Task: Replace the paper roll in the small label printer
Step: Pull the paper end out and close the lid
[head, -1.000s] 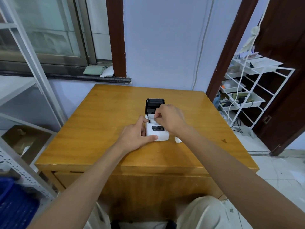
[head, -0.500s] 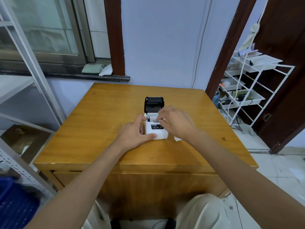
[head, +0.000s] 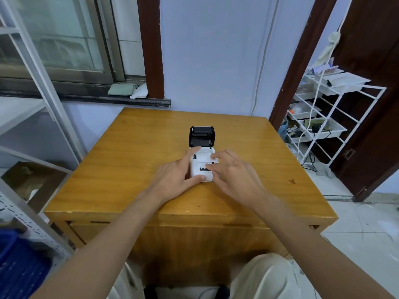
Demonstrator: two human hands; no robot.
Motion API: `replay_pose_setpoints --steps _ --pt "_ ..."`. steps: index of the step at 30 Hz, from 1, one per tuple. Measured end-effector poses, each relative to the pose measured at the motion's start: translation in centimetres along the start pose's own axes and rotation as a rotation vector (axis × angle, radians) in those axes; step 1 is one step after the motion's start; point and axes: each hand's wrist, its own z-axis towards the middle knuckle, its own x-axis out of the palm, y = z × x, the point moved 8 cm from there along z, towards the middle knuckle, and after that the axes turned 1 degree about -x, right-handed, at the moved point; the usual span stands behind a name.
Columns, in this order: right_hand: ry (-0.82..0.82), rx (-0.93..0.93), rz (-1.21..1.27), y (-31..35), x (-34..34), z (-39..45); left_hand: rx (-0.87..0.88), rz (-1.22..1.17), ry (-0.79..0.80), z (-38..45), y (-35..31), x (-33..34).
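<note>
A small white label printer (head: 199,172) sits in the middle of the wooden table (head: 129,169), its black lid (head: 201,137) standing open at the back. White paper (head: 204,156) shows in the open compartment. My left hand (head: 174,178) grips the printer's left side, with the index finger along the top edge and the thumb at the front corner. The straight fingers of my right hand (head: 235,175) rest on the printer's top and right side, covering part of the front panel.
A white wire rack (head: 323,117) with trays and a cable stands to the right by a dark door. On the left are a grey metal shelf (head: 32,104), a cardboard box (head: 28,182) and a blue crate (head: 17,266).
My right hand has come down from pinching at the paper slot and now lies flat over the printer's top. My left hand keeps its hold.
</note>
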Motion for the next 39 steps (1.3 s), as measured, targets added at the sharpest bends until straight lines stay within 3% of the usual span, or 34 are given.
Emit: replay_pose_setpoints --steps 12,18,22,27,32,39 --pt "-0.025 0.151 0.143 -1.2 0.1 0.0 0.098 0.008 -0.057 -0.8 -1.7 -1.3" --pt "-0.196 0.39 0.407 -4.2 -0.4 1.5 0.089 -0.001 -0.054 -0.6 -1.4 -1.1" --pt "-0.08 0.481 0.492 -5.9 1.0 4.5 0.075 -0.012 -0.04 -0.4 -1.1 -1.0" --pt "0.102 0.442 0.543 -5.9 3.3 7.6 0.101 0.048 -0.04 -0.7 -1.5 -0.7" --pt "-0.033 0.425 0.533 -6.6 2.9 7.9 0.075 0.055 -0.031 -0.6 -1.5 -0.7" --pt "-0.068 0.336 0.54 -5.3 2.8 5.6 0.072 0.061 -0.017 -0.6 -1.6 -0.8"
